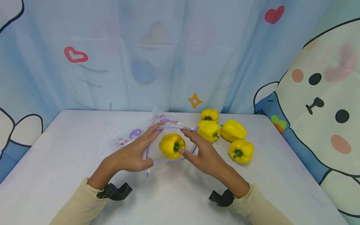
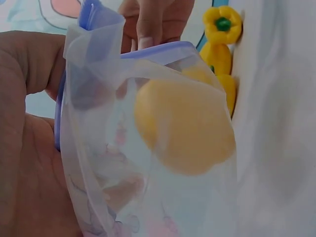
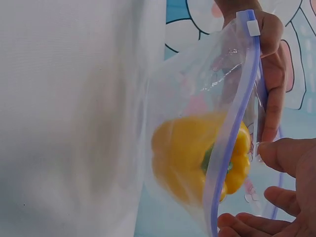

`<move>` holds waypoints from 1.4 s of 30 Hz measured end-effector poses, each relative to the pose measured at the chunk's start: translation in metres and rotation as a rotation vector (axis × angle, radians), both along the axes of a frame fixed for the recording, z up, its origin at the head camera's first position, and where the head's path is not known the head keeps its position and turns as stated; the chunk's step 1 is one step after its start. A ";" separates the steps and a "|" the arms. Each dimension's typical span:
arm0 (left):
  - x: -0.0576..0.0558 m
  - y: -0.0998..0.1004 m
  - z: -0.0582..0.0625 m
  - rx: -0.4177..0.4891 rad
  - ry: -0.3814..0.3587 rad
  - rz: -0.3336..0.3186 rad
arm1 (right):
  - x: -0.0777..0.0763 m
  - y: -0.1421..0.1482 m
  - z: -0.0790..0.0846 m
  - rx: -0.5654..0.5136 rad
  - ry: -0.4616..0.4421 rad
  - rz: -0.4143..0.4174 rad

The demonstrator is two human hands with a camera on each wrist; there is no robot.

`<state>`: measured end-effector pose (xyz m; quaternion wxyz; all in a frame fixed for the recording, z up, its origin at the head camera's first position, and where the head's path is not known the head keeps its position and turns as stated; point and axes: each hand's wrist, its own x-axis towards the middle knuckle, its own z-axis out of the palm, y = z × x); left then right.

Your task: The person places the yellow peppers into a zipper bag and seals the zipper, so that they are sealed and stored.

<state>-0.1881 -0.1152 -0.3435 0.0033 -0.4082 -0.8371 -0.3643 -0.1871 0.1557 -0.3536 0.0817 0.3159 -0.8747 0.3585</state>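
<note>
A clear slider zip bag (image 1: 134,134) with purple edging and printed pictures is spread wide at its mouth. Inside sits a yellow bell pepper (image 1: 170,146), its green stem towards the opening; the bag's film veils it in the left wrist view. My left hand (image 1: 134,153) holds the bag's left side, thumb at the near corner by the slider (image 3: 253,28) and fingers along the far rim. At the mouth's right side, my right hand (image 1: 206,153) has its fingers extended and spread, index at the far rim, thumb near the pepper's stem.
Several more yellow bell peppers (image 1: 241,151) lie grouped on the white table (image 1: 70,150), just right of the bag. A blue printed curtain (image 1: 157,62) hangs behind the table's back edge. Black wrist cameras (image 1: 115,191) sit beneath both wrists.
</note>
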 end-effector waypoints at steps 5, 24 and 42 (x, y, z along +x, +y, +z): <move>0.001 0.000 0.002 -0.001 0.004 -0.003 | 0.002 0.000 0.003 0.016 -0.020 0.001; 0.001 -0.001 0.003 -0.035 0.018 0.031 | -0.003 0.017 0.016 0.018 0.058 0.206; 0.003 0.002 0.003 -0.052 -0.018 0.027 | -0.030 0.043 0.007 -0.388 0.272 0.093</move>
